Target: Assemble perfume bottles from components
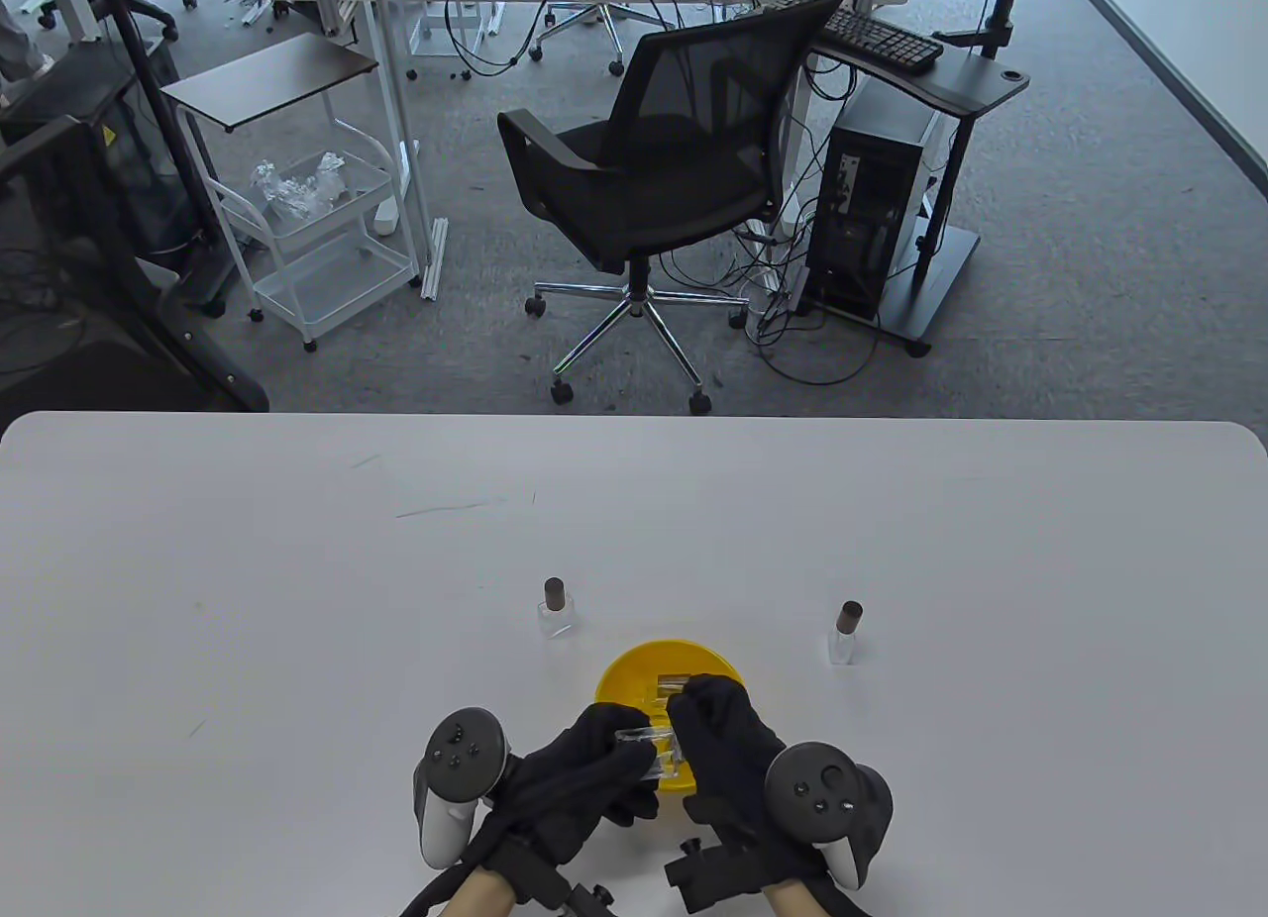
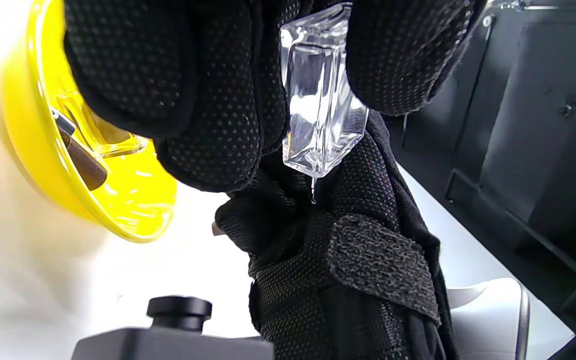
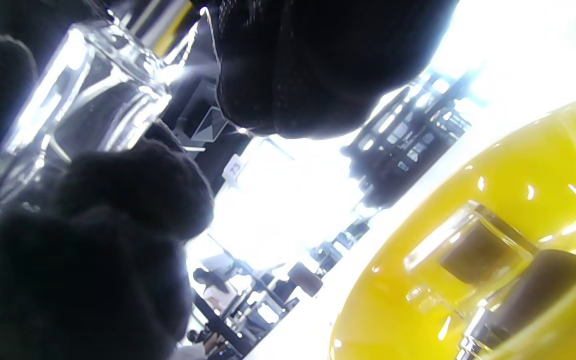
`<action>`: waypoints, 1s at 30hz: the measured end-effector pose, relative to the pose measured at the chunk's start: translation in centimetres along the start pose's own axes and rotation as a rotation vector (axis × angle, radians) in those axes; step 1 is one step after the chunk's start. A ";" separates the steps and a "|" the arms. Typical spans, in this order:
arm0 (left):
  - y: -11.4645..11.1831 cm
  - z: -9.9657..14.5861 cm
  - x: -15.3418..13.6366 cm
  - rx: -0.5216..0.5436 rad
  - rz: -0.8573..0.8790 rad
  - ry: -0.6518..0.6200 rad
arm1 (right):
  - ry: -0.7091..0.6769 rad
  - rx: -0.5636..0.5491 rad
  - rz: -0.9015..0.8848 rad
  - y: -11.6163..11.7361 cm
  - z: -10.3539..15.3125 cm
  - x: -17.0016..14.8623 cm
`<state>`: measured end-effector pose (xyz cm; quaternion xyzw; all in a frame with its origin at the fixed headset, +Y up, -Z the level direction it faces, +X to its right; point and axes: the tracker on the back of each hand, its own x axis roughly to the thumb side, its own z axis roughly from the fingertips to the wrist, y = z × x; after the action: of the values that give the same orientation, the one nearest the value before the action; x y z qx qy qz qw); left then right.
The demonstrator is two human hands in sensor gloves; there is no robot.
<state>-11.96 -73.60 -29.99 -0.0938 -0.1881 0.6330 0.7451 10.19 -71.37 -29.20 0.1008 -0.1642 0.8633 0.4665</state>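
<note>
Held over the near edge of a yellow bowl [image 1: 619,681], a clear glass bottle [image 2: 320,100], pinched between gloved fingers of the left hand [image 1: 584,783] and lifted clear of the bench [image 1: 297,580], probably to leave its neck free for fitting a part. Closed around the bottle's other end, the right hand [image 1: 728,739], fingers curled and apparently pinching a pump or cap into place, though the piece itself hidden behind the glove. Trailing from the glass in the left wrist view, a thin clear tube [image 2: 313,192], suggesting a sprayer stem already seated or going in. Left in the bowl as stock for later bottles, more clear glass [image 3: 468,250] and a brown cap [image 2: 85,162] on a silver collar, kept together so loose parts stay within reach and cannot roll off. Standing upright beyond the bowl, well apart from each other, two capped bottles, one to the left [image 1: 557,608] and one to the right [image 1: 845,633], seemingly finished and parked out of the working area. Further back, off the bench, a black office chair [image 1: 654,174] and a computer tower [image 1: 872,214].
</note>
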 end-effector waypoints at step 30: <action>2.1 0.3 -0.3 0.153 0.030 -0.015 | -0.116 0.327 -0.129 0.5 -1.0 -0.3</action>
<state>-14.02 -73.59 -30.53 -0.0349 -0.1433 0.6574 0.7390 9.93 -71.47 -30.32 0.2353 -0.0416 0.8394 0.4882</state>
